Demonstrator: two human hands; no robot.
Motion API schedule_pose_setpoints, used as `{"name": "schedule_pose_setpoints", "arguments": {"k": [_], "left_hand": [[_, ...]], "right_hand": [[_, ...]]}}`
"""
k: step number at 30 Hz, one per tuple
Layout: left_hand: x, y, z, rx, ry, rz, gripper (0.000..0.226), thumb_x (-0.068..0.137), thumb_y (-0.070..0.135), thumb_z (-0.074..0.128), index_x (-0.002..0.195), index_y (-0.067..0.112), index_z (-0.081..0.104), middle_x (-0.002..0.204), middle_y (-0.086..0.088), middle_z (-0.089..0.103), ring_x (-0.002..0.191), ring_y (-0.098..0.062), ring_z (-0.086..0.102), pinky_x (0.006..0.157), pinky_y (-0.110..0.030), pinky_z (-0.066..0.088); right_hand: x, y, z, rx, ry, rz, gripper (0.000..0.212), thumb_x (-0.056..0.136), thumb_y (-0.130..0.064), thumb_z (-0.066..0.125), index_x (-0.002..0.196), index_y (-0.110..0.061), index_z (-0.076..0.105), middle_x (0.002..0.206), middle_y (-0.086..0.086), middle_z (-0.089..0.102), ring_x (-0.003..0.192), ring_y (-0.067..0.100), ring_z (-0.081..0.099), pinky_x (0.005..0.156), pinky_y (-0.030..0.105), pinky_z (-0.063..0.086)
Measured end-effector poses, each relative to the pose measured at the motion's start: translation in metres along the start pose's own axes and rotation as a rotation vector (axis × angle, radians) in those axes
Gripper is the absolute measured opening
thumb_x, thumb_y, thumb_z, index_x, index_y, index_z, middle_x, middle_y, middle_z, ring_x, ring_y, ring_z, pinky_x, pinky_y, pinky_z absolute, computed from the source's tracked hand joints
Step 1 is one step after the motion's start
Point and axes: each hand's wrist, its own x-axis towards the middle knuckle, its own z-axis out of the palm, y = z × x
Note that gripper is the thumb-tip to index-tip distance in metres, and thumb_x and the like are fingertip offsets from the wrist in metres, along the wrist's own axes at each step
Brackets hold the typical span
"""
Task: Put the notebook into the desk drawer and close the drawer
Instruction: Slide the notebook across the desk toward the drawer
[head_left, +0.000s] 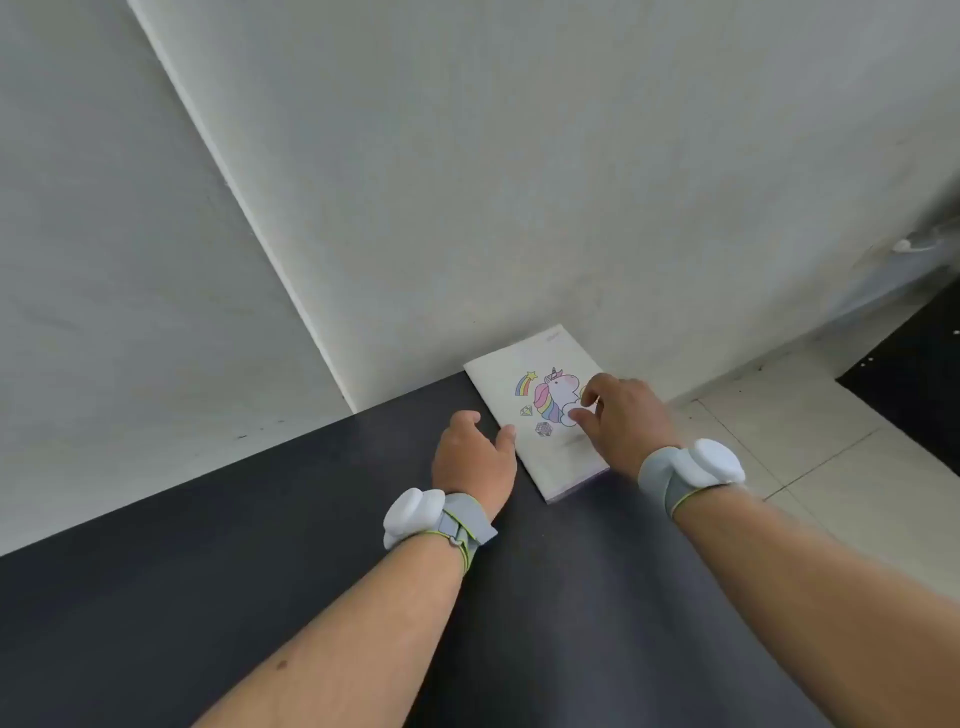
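Note:
A white notebook (540, 410) with a rainbow unicorn on its cover lies flat on the dark desk top (260, 571), at the far right corner against the wall. My left hand (472, 452) rests on the desk at the notebook's left edge, thumb touching that edge, fingers curled. My right hand (618, 421) hovers over the notebook's right side with fingers spread, fingertips on or just above the cover. Neither hand has lifted the notebook. No drawer is in view.
A grey-white wall (467, 182) runs behind the desk, with a corner at the left. Light floor tiles (805, 441) show past the desk's right edge. A black panel (909, 384) stands at the far right. Both wrists carry white sensor bands.

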Motion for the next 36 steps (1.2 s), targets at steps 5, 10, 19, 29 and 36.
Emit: {"name": "schedule_pose_setpoints", "arguments": {"k": [5, 10, 19, 29, 36], "left_hand": [[0.011, 0.003, 0.009, -0.120, 0.005, -0.157, 0.054, 0.090, 0.039, 0.062, 0.135, 0.012, 0.049, 0.125, -0.006, 0.064, 0.118, -0.025, 0.058, 0.096, -0.036, 0.049], [0.016, 0.007, 0.012, -0.172, 0.009, -0.216, 0.059, 0.087, 0.038, 0.067, 0.136, 0.009, 0.052, 0.133, -0.008, 0.060, 0.121, -0.028, 0.058, 0.091, -0.032, 0.047], [0.015, 0.019, 0.015, -0.363, -0.048, -0.319, 0.035, 0.083, 0.028, 0.071, 0.063, 0.015, 0.046, 0.070, -0.006, 0.059, 0.081, -0.036, 0.069, 0.075, -0.040, 0.056], [0.006, 0.023, 0.017, -0.702, -0.161, -0.410, 0.005, 0.086, 0.012, 0.068, 0.091, 0.011, 0.067, 0.103, -0.010, 0.074, 0.088, -0.028, 0.072, 0.086, -0.048, 0.059], [-0.003, 0.018, 0.022, -0.643, -0.139, -0.313, 0.021, 0.087, 0.005, 0.062, 0.104, 0.017, 0.064, 0.099, -0.003, 0.073, 0.090, -0.025, 0.072, 0.082, -0.046, 0.061]], "right_hand": [[0.003, 0.013, 0.003, 0.005, 0.000, 0.066, 0.018, 0.086, -0.034, 0.068, 0.086, -0.018, 0.061, 0.087, 0.006, 0.064, 0.093, 0.028, 0.051, 0.076, 0.035, 0.043], [0.005, 0.018, 0.004, -0.005, 0.020, 0.106, 0.023, 0.083, -0.040, 0.071, 0.084, -0.019, 0.060, 0.087, 0.002, 0.055, 0.095, 0.029, 0.047, 0.079, 0.035, 0.040], [0.005, 0.020, 0.003, -0.032, 0.060, 0.205, 0.052, 0.074, -0.052, 0.076, 0.110, -0.020, 0.057, 0.115, 0.007, 0.052, 0.108, 0.031, 0.043, 0.093, 0.038, 0.036], [0.001, 0.017, 0.003, 0.169, -0.006, 0.317, 0.077, 0.075, -0.043, 0.080, 0.136, -0.016, 0.041, 0.128, 0.015, 0.053, 0.122, 0.035, 0.044, 0.098, 0.040, 0.038], [-0.008, 0.017, -0.001, 0.178, 0.007, 0.341, 0.087, 0.071, -0.045, 0.083, 0.140, -0.014, 0.041, 0.131, 0.014, 0.053, 0.123, 0.034, 0.046, 0.100, 0.039, 0.038]]}}
